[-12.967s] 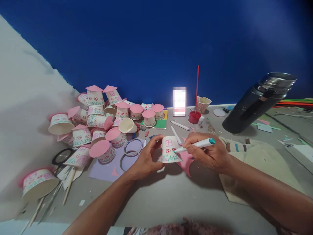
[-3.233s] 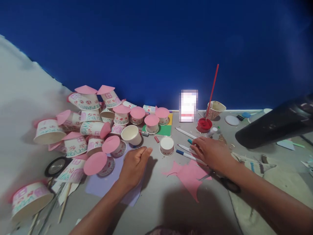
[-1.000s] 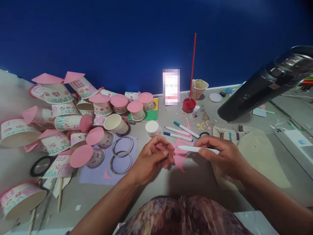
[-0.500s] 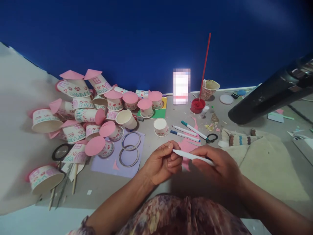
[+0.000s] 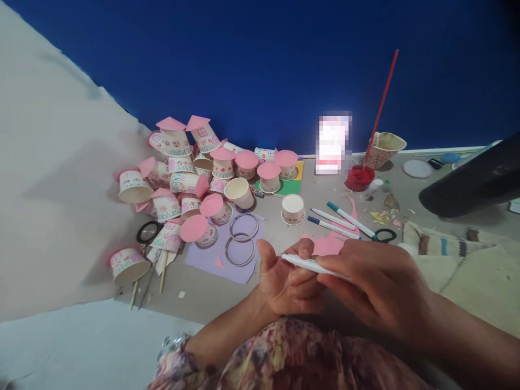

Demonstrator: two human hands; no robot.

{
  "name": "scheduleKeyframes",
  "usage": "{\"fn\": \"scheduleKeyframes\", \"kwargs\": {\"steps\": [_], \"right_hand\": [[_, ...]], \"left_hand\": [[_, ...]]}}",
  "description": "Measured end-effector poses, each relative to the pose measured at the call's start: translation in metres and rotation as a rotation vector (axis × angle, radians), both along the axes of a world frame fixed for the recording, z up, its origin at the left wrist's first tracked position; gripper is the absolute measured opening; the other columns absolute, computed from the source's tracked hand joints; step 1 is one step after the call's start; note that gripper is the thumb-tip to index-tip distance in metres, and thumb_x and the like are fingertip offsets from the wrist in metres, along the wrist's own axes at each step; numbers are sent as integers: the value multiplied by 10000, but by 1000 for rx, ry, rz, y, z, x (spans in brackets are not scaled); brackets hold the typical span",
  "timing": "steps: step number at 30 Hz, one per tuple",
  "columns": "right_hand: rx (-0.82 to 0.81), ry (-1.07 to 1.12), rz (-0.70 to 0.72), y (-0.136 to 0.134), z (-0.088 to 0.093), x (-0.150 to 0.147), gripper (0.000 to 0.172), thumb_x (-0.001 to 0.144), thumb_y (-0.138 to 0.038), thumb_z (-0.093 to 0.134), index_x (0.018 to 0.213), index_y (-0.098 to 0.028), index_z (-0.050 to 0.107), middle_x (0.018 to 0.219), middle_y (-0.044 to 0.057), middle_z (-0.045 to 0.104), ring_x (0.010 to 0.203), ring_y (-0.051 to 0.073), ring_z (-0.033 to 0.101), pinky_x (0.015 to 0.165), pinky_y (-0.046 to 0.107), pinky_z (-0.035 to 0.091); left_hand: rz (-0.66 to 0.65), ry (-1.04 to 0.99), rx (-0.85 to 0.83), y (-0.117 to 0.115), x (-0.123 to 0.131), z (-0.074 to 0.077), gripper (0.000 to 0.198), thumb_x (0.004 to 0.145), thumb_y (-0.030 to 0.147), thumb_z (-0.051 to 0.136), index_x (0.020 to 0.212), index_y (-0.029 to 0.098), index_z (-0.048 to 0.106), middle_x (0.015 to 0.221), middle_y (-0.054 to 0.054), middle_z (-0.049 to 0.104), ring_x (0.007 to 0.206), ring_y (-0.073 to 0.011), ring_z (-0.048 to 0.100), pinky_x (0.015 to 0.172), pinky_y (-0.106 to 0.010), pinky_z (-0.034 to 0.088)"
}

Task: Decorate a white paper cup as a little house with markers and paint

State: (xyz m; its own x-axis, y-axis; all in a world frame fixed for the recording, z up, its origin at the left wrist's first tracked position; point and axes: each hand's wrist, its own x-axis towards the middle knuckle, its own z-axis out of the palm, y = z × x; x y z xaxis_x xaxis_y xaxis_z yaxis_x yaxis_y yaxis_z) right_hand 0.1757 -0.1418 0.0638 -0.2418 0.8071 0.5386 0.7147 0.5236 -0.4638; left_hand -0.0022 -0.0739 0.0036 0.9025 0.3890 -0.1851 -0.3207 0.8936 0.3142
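A white marker point(image 5: 303, 262) is pinched between the thumb and fingers of my right hand point(image 5: 377, 276), its tip pointing left. My left hand point(image 5: 286, 279) is palm up beneath the tip, thumb spread away and the other fingers curled; nothing can be made out in it. The marker's tip lies close over the left fingers. Beyond the hands are a small upturned paper cup point(image 5: 293, 209), a blue-capped marker point(image 5: 331, 227), a teal-capped marker point(image 5: 351, 219) and pink paper scraps point(image 5: 327, 244).
Decorated cups with pink paper roofs point(image 5: 194, 228) crowd the left. Tape rings point(image 5: 239, 253) rest on lilac paper point(image 5: 207, 265). Behind stand a bright phone point(image 5: 333, 143) and a red pot point(image 5: 359, 177) with a stick. To the right are scissors point(image 5: 385, 235), cloth point(image 5: 471, 276) and a black cylinder point(image 5: 467, 181).
The view has turned left, so things appear further right. My left thumb has opened away from the fingers and the marker's tip. My right hand still holds the marker.
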Motion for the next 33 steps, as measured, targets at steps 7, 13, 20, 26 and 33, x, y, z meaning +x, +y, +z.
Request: {"fn": "scheduleKeyframes", "kwargs": {"steps": [7, 13, 20, 26, 33], "right_hand": [[17, -43, 44, 9, 7, -16, 217, 1069, -221, 499, 943, -239, 674, 631, -36, 619, 532, 150, 525, 538, 326, 318], [3, -156, 129, 17, 16, -15, 366, 1060, -208, 475, 715, -237, 593, 605, -24, 553, 538, 154, 448, 552, 347, 261], [-23, -161, 191, 19, 18, -13, 342, 1037, -139, 488, 718, -217, 583, 627, -29, 568, 569, 139, 459, 581, 329, 288], [-14, -120, 142, 17, 14, -13, 320, 1044, -161, 494, 751, -217, 611, 639, -23, 602, 577, 147, 470, 593, 330, 269], [-186, -118, 129, 6, 1, -1, 272, 1091, -246, 492, 910, -219, 693, 719, -18, 695, 624, 148, 596, 641, 306, 333]], "left_hand": [[26, 45, -25, -6, -12, -24, 876, 498, 1097, 570, 855, 308, 438, 491, 146, 105, 432, -74, -15, 393, -252, 84], [80, 113, -72, -10, -18, -31, 858, 547, 1106, 502, 860, 311, 418, 494, 147, 46, 454, -75, -53, 395, -244, 8], [55, 154, -113, -10, -16, -30, 833, 613, 1087, 493, 731, 280, 327, 477, 143, -16, 454, -69, -68, 389, -246, 1], [40, 54, -80, -6, -14, -26, 824, 595, 1085, 521, 744, 285, 392, 444, 150, 34, 418, -64, -49, 338, -225, 48], [41, 514, 410, 13, -22, -2, 596, 730, 733, 837, 692, 204, 565, 484, 105, 329, 423, -62, 239, 409, -201, 241]]}}
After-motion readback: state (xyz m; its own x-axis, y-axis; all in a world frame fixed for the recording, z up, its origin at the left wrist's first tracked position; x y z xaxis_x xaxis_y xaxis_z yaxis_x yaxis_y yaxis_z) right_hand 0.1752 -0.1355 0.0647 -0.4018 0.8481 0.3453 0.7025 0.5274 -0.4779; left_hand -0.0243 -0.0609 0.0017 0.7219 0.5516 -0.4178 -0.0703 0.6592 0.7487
